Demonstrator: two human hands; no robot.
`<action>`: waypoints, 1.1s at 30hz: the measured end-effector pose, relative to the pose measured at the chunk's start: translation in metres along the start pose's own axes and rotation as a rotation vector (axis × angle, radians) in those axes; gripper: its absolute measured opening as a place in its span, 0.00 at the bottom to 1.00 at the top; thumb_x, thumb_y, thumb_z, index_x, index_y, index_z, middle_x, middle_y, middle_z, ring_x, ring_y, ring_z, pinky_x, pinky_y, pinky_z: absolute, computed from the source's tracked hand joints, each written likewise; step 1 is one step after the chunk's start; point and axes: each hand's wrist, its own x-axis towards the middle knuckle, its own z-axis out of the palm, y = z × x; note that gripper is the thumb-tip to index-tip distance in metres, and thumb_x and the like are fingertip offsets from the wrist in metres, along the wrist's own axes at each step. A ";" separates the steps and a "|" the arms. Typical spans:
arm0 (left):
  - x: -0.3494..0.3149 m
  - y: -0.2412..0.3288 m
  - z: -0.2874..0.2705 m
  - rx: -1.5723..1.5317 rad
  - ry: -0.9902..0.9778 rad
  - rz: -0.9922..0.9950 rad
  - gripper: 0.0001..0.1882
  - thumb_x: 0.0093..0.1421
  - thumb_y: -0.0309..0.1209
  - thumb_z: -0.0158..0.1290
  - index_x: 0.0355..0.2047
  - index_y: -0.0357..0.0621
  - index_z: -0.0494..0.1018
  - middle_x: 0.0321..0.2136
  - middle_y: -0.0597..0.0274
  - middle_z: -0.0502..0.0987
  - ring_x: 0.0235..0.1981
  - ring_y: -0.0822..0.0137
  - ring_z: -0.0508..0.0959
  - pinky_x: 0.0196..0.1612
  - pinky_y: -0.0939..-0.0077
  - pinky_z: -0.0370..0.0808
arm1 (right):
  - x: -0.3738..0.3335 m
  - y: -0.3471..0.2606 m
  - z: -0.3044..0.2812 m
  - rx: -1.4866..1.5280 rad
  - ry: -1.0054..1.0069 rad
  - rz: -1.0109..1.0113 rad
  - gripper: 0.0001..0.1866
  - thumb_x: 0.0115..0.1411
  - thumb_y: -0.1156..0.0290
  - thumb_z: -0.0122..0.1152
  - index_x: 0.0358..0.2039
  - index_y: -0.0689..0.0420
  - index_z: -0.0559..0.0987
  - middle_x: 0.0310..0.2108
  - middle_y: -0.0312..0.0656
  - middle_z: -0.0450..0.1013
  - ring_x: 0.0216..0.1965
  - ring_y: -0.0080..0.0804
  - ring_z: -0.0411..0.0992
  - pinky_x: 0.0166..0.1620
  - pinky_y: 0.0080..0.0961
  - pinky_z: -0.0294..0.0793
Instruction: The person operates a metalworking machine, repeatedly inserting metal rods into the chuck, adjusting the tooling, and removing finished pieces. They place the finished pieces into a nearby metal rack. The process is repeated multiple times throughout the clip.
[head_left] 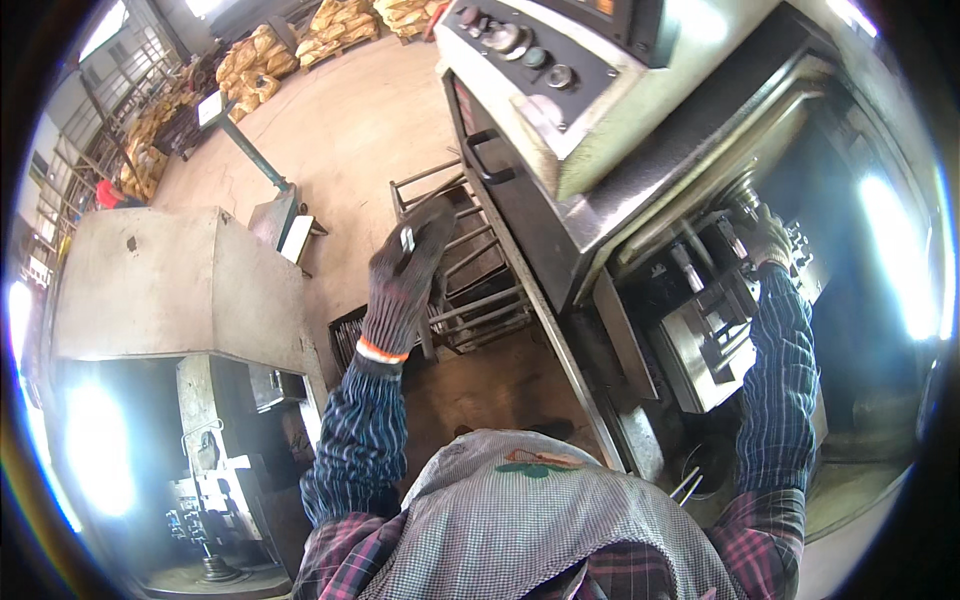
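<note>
Left hand (420, 252): it wears a dark knitted glove and is lifted over the metal rack (480, 304), outside the machine.
Left grip: the fingers look folded nearly closed, and they seem to pinch a small shiny piece (407, 239).
Shiny piece: it shows at the glove, on its upper side; its long axis appears to run roughly away from the body, but most of it is perhaps covered.
Right hand (768, 242): also gloved, it reaches inside the machine, at the round chuck (741, 194).
Right grip: the fingertips are partly hidden, so I cannot tell how far they are open or if they have hold of something.
Chuck and piece: the chuck lies well to the right of the left grip, past the control panel (545, 62) and the machine door (520, 205); the right hand is clearly the nearer one to it.
Metal slide (690, 375): it lies below the chuck, beside the right forearm.
</note>
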 end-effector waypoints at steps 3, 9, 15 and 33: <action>-0.028 -0.039 -0.061 -0.089 0.065 0.141 0.19 0.72 0.35 0.51 0.58 0.37 0.75 0.45 0.55 0.83 0.31 0.74 0.81 0.28 0.82 0.76 | -0.020 -0.017 -0.008 -0.020 0.158 -0.095 0.41 0.56 0.52 0.69 0.67 0.54 0.66 0.59 0.55 0.71 0.61 0.53 0.69 0.61 0.45 0.69; -0.088 -0.044 -0.149 -0.136 0.253 -0.154 0.19 0.70 0.33 0.53 0.57 0.38 0.75 0.46 0.59 0.82 0.28 0.79 0.76 0.29 0.84 0.73 | -0.073 -0.048 -0.022 0.239 0.537 -0.222 0.37 0.64 0.56 0.63 0.69 0.58 0.63 0.64 0.58 0.65 0.63 0.55 0.65 0.65 0.43 0.66; -0.124 -0.032 -0.193 -0.179 0.327 -0.129 0.17 0.71 0.33 0.53 0.57 0.39 0.76 0.46 0.61 0.82 0.25 0.81 0.73 0.24 0.85 0.67 | -0.220 -0.197 -0.038 0.632 0.566 -0.618 0.41 0.59 0.61 0.70 0.70 0.56 0.62 0.67 0.51 0.63 0.66 0.50 0.64 0.69 0.40 0.63; -0.257 -0.015 -0.295 -0.096 1.130 0.084 0.26 0.71 0.49 0.50 0.56 0.40 0.73 0.40 0.60 0.79 0.32 0.75 0.76 0.28 0.78 0.75 | -0.548 -0.488 0.029 0.948 -0.979 -1.717 0.21 0.67 0.57 0.59 0.59 0.45 0.74 0.38 0.45 0.78 0.40 0.49 0.79 0.42 0.43 0.78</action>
